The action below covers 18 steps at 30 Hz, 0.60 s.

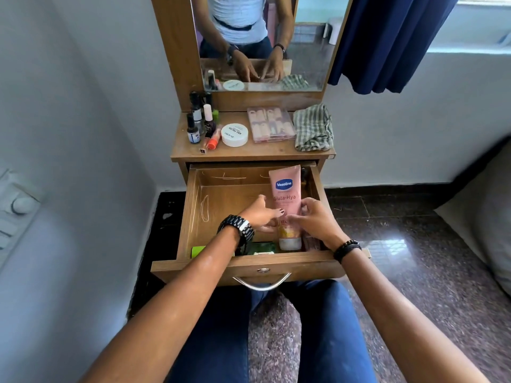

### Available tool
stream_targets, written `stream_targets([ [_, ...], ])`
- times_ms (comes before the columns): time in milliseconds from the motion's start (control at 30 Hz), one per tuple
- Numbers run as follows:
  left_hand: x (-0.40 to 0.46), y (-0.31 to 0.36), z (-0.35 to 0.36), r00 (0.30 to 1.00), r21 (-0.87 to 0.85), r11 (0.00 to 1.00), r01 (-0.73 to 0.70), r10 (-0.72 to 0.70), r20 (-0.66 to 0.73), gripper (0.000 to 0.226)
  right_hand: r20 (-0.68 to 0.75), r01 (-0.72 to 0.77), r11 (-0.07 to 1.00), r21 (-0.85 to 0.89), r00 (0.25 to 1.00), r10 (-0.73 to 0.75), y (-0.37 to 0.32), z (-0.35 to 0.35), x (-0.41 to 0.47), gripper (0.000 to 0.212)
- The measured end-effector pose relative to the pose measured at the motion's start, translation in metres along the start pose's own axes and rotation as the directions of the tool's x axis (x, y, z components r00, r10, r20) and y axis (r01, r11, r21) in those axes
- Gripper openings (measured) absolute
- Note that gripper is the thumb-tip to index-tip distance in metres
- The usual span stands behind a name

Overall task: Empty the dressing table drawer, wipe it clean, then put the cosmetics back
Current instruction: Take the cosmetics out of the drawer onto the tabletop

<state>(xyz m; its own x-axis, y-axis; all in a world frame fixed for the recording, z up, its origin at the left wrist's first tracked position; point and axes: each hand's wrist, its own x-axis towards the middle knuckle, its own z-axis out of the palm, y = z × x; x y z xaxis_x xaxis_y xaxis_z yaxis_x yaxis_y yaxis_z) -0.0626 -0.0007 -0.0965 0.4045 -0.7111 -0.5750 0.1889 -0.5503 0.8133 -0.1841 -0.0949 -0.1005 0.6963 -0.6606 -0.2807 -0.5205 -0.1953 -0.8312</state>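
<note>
Pale walls (83, 106), glossy speckled stone floor (414, 258), navy curtain (387, 42), daylit window (484, 20).

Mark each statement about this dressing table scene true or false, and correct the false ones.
1. The drawer is pulled open. True.
2. The right hand holds a pink tube. True.
3. The striped cloth lies inside the drawer. False: it lies on the tabletop, at the right.
4. The white round tub sits on the tabletop. True.
5. The left hand grips a nail polish bottle. False: it reaches towards the pink tube, and the nail polish bottles stand on the tabletop.
</note>
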Motion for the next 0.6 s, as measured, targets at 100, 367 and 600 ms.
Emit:
stream_targets([
  [100, -0.008, 0.004, -0.010, 0.998, -0.067, 0.997, -0.045, 0.047, 0.032, 0.056, -0.028, 0.058, 0.986, 0.154, 0.998, -0.054, -0.010, -0.004, -0.010, 0.036],
  [367, -0.030, 0.032, -0.026, 0.984, -0.315, 0.941, -0.124, 0.157, 0.084, 0.036, -0.126, 0.233, 0.944, 0.234, 0.970, -0.208, -0.054, -0.017, -0.009, 0.045],
  [600, -0.024, 0.064, -0.037, 0.961, -0.520, 0.814, -0.259, 0.272, -0.053, 0.035, 0.016, 0.391, 0.899, -0.197, 0.918, -0.396, -0.086, -0.037, 0.017, 0.070],
])
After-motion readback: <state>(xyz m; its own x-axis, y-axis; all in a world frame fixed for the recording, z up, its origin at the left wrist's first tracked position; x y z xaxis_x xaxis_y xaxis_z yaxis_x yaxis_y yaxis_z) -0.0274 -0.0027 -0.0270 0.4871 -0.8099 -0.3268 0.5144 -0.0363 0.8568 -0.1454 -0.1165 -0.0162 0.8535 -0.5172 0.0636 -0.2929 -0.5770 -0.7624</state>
